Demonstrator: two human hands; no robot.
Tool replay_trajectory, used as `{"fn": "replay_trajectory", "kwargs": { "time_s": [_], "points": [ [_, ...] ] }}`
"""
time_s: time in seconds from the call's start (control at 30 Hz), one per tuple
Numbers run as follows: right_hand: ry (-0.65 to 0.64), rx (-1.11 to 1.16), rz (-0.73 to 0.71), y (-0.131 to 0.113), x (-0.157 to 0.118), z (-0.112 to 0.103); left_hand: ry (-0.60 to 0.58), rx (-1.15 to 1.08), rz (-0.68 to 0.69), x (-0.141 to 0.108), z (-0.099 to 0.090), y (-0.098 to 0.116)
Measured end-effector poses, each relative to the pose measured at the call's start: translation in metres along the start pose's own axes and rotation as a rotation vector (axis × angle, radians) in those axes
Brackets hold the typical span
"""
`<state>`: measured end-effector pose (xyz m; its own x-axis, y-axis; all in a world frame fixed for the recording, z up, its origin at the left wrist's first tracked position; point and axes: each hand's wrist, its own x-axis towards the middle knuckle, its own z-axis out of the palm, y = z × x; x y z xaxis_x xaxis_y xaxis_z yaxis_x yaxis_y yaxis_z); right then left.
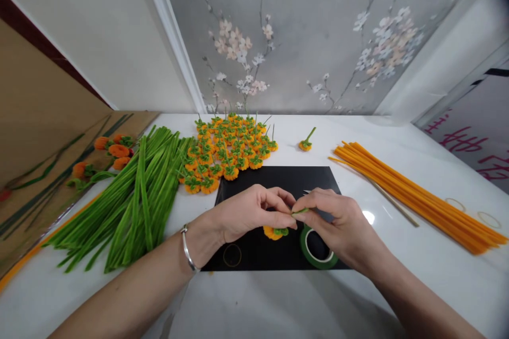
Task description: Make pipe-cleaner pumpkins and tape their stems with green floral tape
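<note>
Over the black mat (258,262) my left hand (258,209) and my right hand (332,217) meet fingertip to fingertip. Both are closed in a pinch on a short green pipe cleaner (299,212), most of it hidden by the fingers. Just under my left fingers shows an orange pipe-cleaner flower (272,232) with green at its side; whether it rests on the mat or hangs from the fingers I cannot tell. A roll of green tape (304,251) lies below my right hand. Pointed metal tips (306,192), perhaps of scissors, poke out behind it.
Green pipe cleaners (139,196) lie heaped at the left, orange ones (413,196) at the right beside a thin stick (393,202). Many finished orange flowers (230,148) cluster behind the mat, a single one (305,145) apart. Larger orange blooms (119,150) sit far left.
</note>
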<state>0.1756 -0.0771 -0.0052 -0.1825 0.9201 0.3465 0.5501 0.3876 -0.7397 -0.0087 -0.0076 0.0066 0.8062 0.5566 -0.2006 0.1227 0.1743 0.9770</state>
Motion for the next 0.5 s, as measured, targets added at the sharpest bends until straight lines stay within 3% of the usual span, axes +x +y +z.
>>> {"fn": "replay_trajectory", "kwargs": {
  "time_s": [0.2, 0.5],
  "points": [
    [-0.004, 0.009, 0.077, -0.0019, -0.0011, 0.0007, 0.144, 0.131, 0.014, -0.0022, 0.0048, 0.0017],
    [0.027, -0.048, 0.066, -0.0020, -0.0002, 0.0036, 0.241, 0.216, 0.025, -0.0025, 0.0083, -0.0003]
  ]
}}
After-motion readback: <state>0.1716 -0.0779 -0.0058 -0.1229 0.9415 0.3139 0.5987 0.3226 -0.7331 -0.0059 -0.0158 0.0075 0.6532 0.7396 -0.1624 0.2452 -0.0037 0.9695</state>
